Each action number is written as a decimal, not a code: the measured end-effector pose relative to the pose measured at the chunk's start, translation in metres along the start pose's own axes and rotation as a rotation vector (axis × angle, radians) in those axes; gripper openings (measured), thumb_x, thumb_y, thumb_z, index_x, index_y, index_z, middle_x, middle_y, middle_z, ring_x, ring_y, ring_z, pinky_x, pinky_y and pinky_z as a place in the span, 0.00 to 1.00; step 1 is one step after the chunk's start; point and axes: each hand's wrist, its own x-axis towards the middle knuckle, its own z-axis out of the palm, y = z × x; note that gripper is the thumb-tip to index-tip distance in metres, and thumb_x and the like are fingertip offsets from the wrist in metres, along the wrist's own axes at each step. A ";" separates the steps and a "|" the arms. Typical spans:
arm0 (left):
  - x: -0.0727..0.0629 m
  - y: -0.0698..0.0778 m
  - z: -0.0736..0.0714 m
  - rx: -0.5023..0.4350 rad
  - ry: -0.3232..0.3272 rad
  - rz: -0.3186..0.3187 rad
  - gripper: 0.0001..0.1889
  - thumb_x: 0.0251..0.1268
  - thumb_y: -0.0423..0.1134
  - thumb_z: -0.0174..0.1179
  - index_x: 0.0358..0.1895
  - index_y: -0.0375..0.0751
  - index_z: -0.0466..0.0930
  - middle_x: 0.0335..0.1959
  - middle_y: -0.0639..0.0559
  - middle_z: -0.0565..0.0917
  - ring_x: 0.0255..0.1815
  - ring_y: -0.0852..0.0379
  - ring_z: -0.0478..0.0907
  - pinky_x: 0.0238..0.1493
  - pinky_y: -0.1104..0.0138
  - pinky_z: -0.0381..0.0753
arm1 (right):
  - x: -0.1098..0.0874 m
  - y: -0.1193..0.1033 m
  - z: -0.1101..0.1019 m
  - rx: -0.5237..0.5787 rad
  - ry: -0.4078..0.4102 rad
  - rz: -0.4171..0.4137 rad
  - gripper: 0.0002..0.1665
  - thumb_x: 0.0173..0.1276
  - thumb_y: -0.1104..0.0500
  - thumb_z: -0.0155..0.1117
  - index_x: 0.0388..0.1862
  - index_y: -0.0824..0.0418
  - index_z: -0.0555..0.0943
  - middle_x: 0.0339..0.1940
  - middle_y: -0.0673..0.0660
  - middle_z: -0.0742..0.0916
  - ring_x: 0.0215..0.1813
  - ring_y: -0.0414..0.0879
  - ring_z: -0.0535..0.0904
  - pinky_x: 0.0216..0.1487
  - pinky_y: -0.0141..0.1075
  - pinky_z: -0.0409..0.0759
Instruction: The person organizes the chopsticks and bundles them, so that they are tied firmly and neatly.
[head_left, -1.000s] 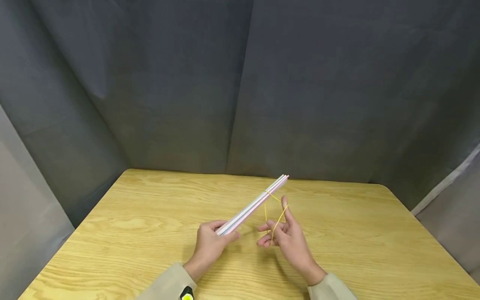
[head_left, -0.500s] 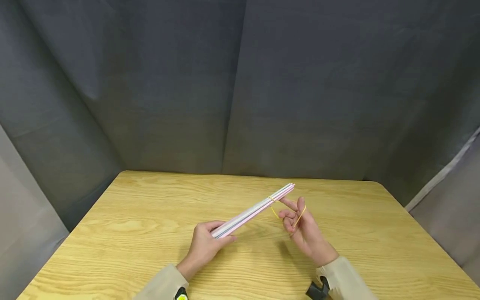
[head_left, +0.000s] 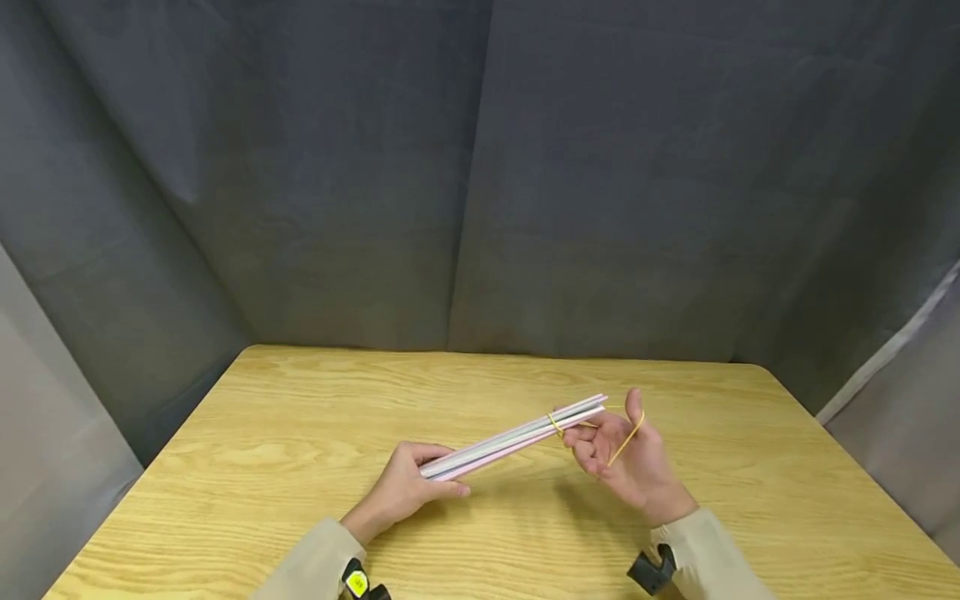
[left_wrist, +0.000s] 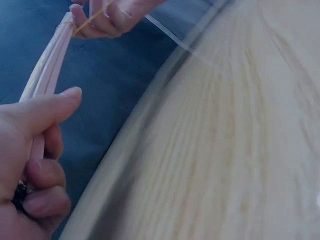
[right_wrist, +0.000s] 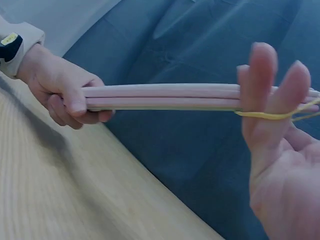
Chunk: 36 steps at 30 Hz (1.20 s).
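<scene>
A bundle of several thin pink and white straws (head_left: 517, 439) slants up to the right above the table. My left hand (head_left: 401, 492) grips its near end, thumb along the top and fingers curled underneath, as the left wrist view shows. A yellow rubber band (right_wrist: 265, 115) loops round the bundle close to its far end. My right hand (head_left: 633, 462) has the same band hooked on its fingers and stretched over the raised thumb. In the right wrist view, the right fingers (right_wrist: 261, 75) stand beside the straws' far end and hide part of it.
The wooden table (head_left: 262, 500) lies under both hands. A dark grey curtain (head_left: 337, 208) hangs behind its back edge, with lighter grey cloth (head_left: 52, 433) at the left side. Black wrist straps sit on both sleeves.
The right hand has moved to the right and turned its palm up, with the band still on its fingers. The bundle's far end has swung down and right; the left hand keeps its grip.
</scene>
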 end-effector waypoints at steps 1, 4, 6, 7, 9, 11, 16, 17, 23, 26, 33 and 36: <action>0.000 0.001 0.000 0.006 -0.005 -0.001 0.19 0.45 0.35 0.76 0.43 0.34 0.86 0.42 0.41 0.86 0.35 0.60 0.77 0.37 0.71 0.76 | -0.001 -0.002 -0.001 -0.008 -0.015 0.016 0.61 0.67 0.31 0.04 0.67 0.76 0.64 0.53 0.66 0.84 0.40 0.44 0.82 0.31 0.27 0.65; -0.001 0.004 0.000 0.038 -0.004 0.012 0.19 0.43 0.35 0.77 0.42 0.35 0.86 0.40 0.43 0.87 0.33 0.61 0.77 0.35 0.71 0.76 | -0.004 -0.008 -0.006 0.009 -0.039 0.072 0.62 0.66 0.31 0.01 0.67 0.76 0.64 0.53 0.66 0.84 0.43 0.47 0.84 0.33 0.28 0.70; -0.001 0.005 0.000 0.067 -0.006 0.031 0.19 0.43 0.36 0.77 0.42 0.37 0.87 0.39 0.44 0.87 0.32 0.62 0.77 0.34 0.71 0.76 | -0.007 -0.011 -0.009 0.021 -0.049 0.110 0.63 0.66 0.30 0.00 0.67 0.75 0.65 0.52 0.67 0.84 0.45 0.49 0.84 0.37 0.30 0.74; -0.001 0.006 0.000 0.076 -0.011 0.039 0.19 0.43 0.36 0.77 0.42 0.37 0.87 0.39 0.44 0.87 0.31 0.62 0.77 0.33 0.71 0.76 | -0.008 -0.013 -0.011 0.023 -0.056 0.126 0.63 0.65 0.30 -0.01 0.67 0.75 0.66 0.52 0.67 0.84 0.46 0.50 0.84 0.40 0.31 0.77; -0.002 0.006 0.000 0.090 -0.021 0.051 0.19 0.44 0.37 0.77 0.43 0.37 0.87 0.39 0.44 0.87 0.31 0.62 0.78 0.34 0.71 0.76 | -0.010 -0.015 -0.014 0.017 -0.077 0.152 0.65 0.64 0.30 -0.02 0.67 0.76 0.65 0.53 0.68 0.84 0.46 0.51 0.85 0.44 0.33 0.79; -0.002 0.005 0.000 0.094 -0.027 0.054 0.19 0.44 0.37 0.77 0.43 0.38 0.87 0.40 0.44 0.88 0.32 0.63 0.78 0.34 0.71 0.76 | -0.012 -0.017 -0.016 -0.013 -0.100 0.172 0.66 0.62 0.31 -0.05 0.67 0.76 0.64 0.54 0.68 0.83 0.46 0.51 0.85 0.49 0.36 0.79; -0.002 0.005 -0.004 0.141 -0.021 0.066 0.19 0.43 0.37 0.77 0.43 0.39 0.87 0.39 0.46 0.88 0.32 0.62 0.79 0.35 0.71 0.78 | -0.013 -0.023 -0.018 -0.118 -0.146 0.218 0.67 0.60 0.32 -0.07 0.68 0.77 0.62 0.56 0.67 0.82 0.47 0.50 0.85 0.40 0.32 0.78; -0.002 0.006 -0.005 0.167 -0.015 0.081 0.19 0.43 0.37 0.77 0.42 0.39 0.87 0.38 0.46 0.88 0.32 0.62 0.79 0.34 0.71 0.78 | -0.013 -0.024 -0.018 -0.148 -0.145 0.231 0.66 0.61 0.32 -0.06 0.68 0.77 0.62 0.56 0.67 0.82 0.47 0.49 0.85 0.32 0.32 0.76; -0.001 0.018 -0.010 0.327 0.018 0.186 0.16 0.43 0.35 0.77 0.39 0.38 0.88 0.35 0.47 0.89 0.29 0.65 0.80 0.32 0.71 0.79 | -0.017 -0.032 -0.015 -0.354 -0.071 0.326 0.59 0.67 0.35 0.00 0.66 0.72 0.66 0.55 0.63 0.84 0.45 0.46 0.86 0.19 0.33 0.63; -0.001 0.020 -0.010 0.356 0.019 0.192 0.16 0.43 0.34 0.76 0.39 0.37 0.87 0.34 0.46 0.89 0.28 0.66 0.80 0.31 0.72 0.79 | -0.017 -0.032 -0.014 -0.445 -0.042 0.339 0.55 0.70 0.36 0.03 0.66 0.71 0.68 0.53 0.61 0.85 0.44 0.45 0.86 0.24 0.28 0.70; -0.002 0.020 -0.006 0.395 0.053 0.192 0.15 0.41 0.35 0.77 0.37 0.39 0.88 0.32 0.48 0.89 0.28 0.65 0.80 0.32 0.73 0.76 | -0.018 -0.029 -0.015 -0.564 -0.045 0.276 0.44 0.77 0.42 0.14 0.66 0.71 0.68 0.52 0.59 0.85 0.43 0.43 0.85 0.32 0.25 0.78; -0.001 0.019 -0.004 0.390 0.073 0.201 0.15 0.41 0.35 0.77 0.37 0.40 0.88 0.32 0.49 0.89 0.28 0.65 0.80 0.31 0.73 0.77 | -0.017 -0.026 -0.016 -0.567 -0.045 0.233 0.41 0.79 0.45 0.17 0.65 0.73 0.67 0.52 0.58 0.86 0.42 0.42 0.85 0.34 0.24 0.78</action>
